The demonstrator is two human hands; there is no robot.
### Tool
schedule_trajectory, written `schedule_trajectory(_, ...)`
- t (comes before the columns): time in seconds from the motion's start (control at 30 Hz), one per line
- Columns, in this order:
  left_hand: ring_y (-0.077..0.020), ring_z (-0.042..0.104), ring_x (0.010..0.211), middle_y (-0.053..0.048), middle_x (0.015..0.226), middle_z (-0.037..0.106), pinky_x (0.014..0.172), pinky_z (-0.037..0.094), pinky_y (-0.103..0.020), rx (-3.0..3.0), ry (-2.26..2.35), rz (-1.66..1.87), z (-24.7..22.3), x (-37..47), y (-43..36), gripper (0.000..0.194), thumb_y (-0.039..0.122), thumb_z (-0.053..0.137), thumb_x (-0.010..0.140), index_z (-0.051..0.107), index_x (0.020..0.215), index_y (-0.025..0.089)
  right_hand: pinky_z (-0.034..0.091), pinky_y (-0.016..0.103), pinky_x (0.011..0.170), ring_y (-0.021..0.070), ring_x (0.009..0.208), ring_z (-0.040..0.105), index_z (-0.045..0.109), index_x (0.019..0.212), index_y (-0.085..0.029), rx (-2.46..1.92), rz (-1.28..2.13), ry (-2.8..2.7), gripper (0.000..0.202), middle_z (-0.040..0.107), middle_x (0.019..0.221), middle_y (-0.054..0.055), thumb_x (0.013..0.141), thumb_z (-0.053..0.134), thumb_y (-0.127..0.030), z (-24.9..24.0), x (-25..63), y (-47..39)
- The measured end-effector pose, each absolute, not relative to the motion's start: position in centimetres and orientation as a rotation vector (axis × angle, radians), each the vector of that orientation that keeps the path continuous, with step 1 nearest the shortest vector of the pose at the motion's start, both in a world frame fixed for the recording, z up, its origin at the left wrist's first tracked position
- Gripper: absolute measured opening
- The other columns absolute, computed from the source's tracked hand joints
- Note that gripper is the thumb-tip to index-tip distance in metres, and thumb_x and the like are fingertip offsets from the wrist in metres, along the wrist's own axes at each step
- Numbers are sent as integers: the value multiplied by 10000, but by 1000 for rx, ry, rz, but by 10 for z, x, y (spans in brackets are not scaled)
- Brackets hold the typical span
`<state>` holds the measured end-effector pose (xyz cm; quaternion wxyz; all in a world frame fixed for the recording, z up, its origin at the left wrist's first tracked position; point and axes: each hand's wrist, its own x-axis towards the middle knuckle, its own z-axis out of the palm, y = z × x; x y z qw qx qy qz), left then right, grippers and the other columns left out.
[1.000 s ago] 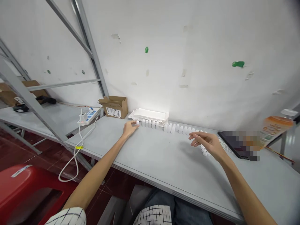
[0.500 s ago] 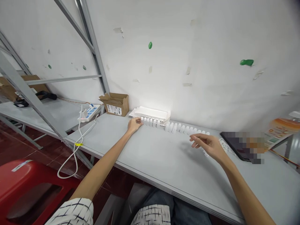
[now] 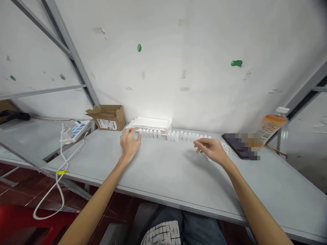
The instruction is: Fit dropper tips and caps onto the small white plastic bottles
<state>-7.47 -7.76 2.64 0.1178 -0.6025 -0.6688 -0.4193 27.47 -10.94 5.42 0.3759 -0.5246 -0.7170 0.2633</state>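
Observation:
Several small white bottles (image 3: 151,133) stand in a row on the grey table (image 3: 158,170), in front of a stack of white trays (image 3: 152,123). My left hand (image 3: 129,142) is at the left end of this row, fingers apart, with nothing seen in it. Farther right, more small white pieces (image 3: 184,136) continue the line. My right hand (image 3: 211,148) hovers over the right end of them, thumb and fingertips close together; whether anything is between them is too small to tell. It partly hides the pieces behind it.
An open cardboard box (image 3: 109,118) stands at the back left, beside a power strip (image 3: 76,132) with a looped white cable (image 3: 58,185). At the right lie a dark phone (image 3: 236,144) and a bottle with an orange label (image 3: 273,124). A red stool (image 3: 30,221) is at lower left.
The view has turned to the right. My left hand has opened its fingers and let go at the row's left end. My right hand's fingertips have come closer together.

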Motion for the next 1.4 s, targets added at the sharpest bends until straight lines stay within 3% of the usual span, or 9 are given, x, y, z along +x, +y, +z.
schedule_trajectory(0.13, -257, 575, 989, -103, 994, 640, 869, 439, -385, -2034, -1501, -1090, 39, -11, -74, 216, 265, 526, 885, 710, 954, 176, 538, 302, 614, 193, 634, 667, 713, 755, -150, -1280, 779, -1736, 465, 703, 721, 83, 838, 575, -587, 53, 277, -107)
schedule_trajectory(0.23, -294, 532, 1088, -152, 1131, 606, 887, 411, -423, -2168, -1322, -946, 40, 28, -56, 219, 259, 529, 885, 711, 953, 158, 545, 288, 591, 182, 629, 673, 708, 763, -130, -1214, 865, -1590, 491, 705, 788, 99, 823, 591, -603, 54, 285, -103)
schedule_trajectory(0.33, -349, 461, 1190, -200, 1251, 546, 952, 358, -491, -2256, -1249, -822, 34, 50, -40, 229, 316, 575, 864, 711, 919, 140, 536, 272, 553, 168, 585, 661, 703, 750, -118, -1211, 821, -1459, 501, 684, 727, 88, 792, 626, -611, 53, 299, -97)
schedule_trajectory(0.5, -364, 451, 1191, -222, 1298, 511, 938, 360, -499, -2288, -1228, -736, 16, 63, -33, 202, 307, 630, 822, 700, 864, 122, 528, 263, 512, 155, 541, 645, 695, 726, -114, -1206, 738, -1341, 506, 664, 682, 74, 762, 656, -617, 49, 322, -88)
schedule_trajectory(0.83, -297, 552, 1079, -174, 1220, 574, 862, 416, -434, -2366, -1036, -1037, 6, 76, -45, 98, 168, 543, 829, 636, 859, 157, 528, 251, 475, 160, 526, 647, 685, 701, -117, -1291, 551, -1257, 471, 674, 661, 83, 767, 652, -582, 51, 351, -87)
schedule_trajectory(0.93, -258, 596, 1035, -133, 1180, 630, 858, 424, -402, -2417, -959, -1219, 9, 80, -57, 80, 172, 546, 809, 599, 869, 174, 509, 250, 458, 162, 514, 636, 695, 717, -124, -1475, 417, -1318, 402, 688, 665, 88, 795, 614, -510, 44, 367, -84)
schedule_trajectory(1.03, -215, 643, 947, -71, 992, 707, 844, 432, -367, -2529, -968, -1371, 12, 82, -67, 77, 175, 524, 816, 570, 875, 192, 486, 262, 493, 165, 495, 613, 725, 749, -153, -1787, 287, -1438, 280, 672, 589, 54, 790, 595, -397, 36, 380, -81)
schedule_trajectory(1.23, -165, 642, 754, 0, 815, 701, 735, 457, -308, -2780, -1262, -1402, 3, 82, -72, 54, 222, 508, 835, 558, 853, 211, 442, 277, 649, 216, 827, 668, 755, 888, -237, -2090, 37, -1642, 200, 746, 842, 19, 750, 620, -288, 25, 378, -77)
schedule_trajectory(1.4, -145, 651, 751, 18, 816, 691, 688, 479, -267, -2929, -1374, -1443, -4, 84, -69, 56, 247, 516, 834, 551, 865, 217, 414, 265, 643, 217, 887, 658, 753, 936, -277, -2191, 20, -1737, 215, 750, 905, 9, 764, 625, -268, 18, 370, -74)
